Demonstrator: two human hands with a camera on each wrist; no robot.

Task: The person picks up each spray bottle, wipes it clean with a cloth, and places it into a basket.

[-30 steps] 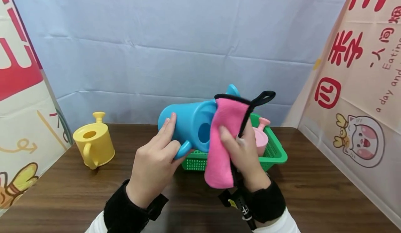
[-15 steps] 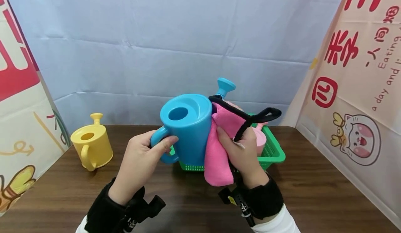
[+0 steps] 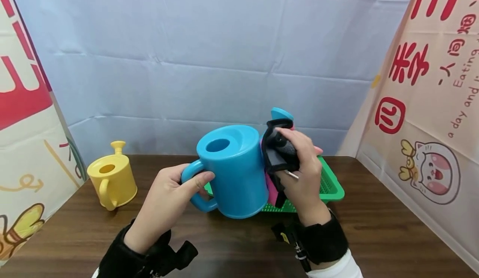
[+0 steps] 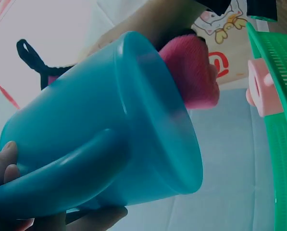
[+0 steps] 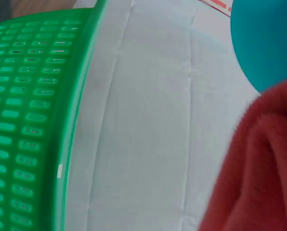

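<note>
Blue watering can (image 3: 239, 180), smooth, cylindrical, its curved handle (image 4: 66, 173) gripped by your left hand (image 3: 167, 201); your right hand (image 3: 304, 176) clutches a fuzzy pink cloth (image 4: 191, 72) against its side

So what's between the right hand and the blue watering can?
In the head view, the pink-and-black cloth lies there, gripped by the right hand beside the blue watering can.

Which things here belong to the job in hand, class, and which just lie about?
Likely in use:
blue watering can, held by left hand
pink cloth, held by right hand

Likely lying about:
yellow watering can
green basket
pink item inside
</note>
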